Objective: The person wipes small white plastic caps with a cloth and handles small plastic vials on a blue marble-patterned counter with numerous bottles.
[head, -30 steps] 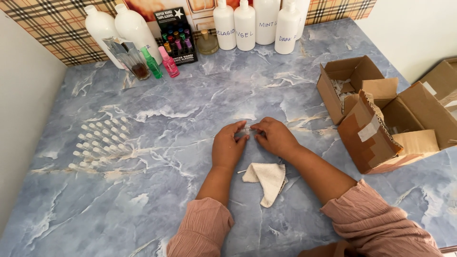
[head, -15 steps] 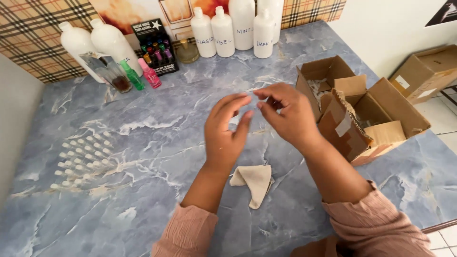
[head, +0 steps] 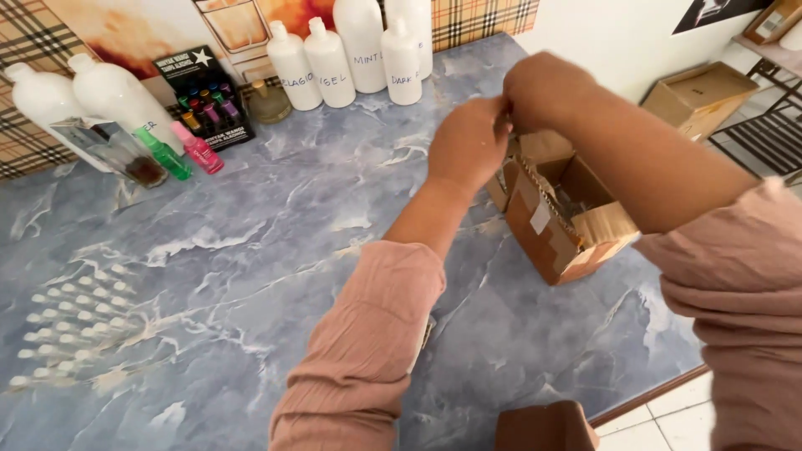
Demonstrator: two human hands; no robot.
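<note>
1. Left hand (head: pixel 469 144) raised above the open brown corrugated cardboard box (head: pixel 561 219), fingers curled toward the other hand; grip turned away from the camera, so cannot tell how far closed or whether anything sits in it.
2. Right hand (head: pixel 543 88) just beside it, touching or nearly so at the fingertips, knuckles up; likewise cannot tell what, if anything, is pinched there (too small or hidden).
3. Both held together over the box, likely to work on something small between the fingertips, clear of the tabletop.
4. Pink ribbed sleeves (head: pixel 368 351) crossing the foreground, hiding part of the blue-grey marbled table (head: pixel 251 250).
5. Box on the table's right side, flaps up, directly under the forearms.
6. Row of white plastic bottles (head: pixel 351 50) along the back edge, well apart from the hands.
7. At back left: black display card of small coloured vials (head: pixel 203 96), green and pink small bottles (head: pixel 180 150), two larger white bottles (head: pixel 83 96).
8. Rows of small white caps (head: pixel 71 321) near the left edge.
9. Second cardboard box (head: pixel 700 96) off the table, right.
</note>
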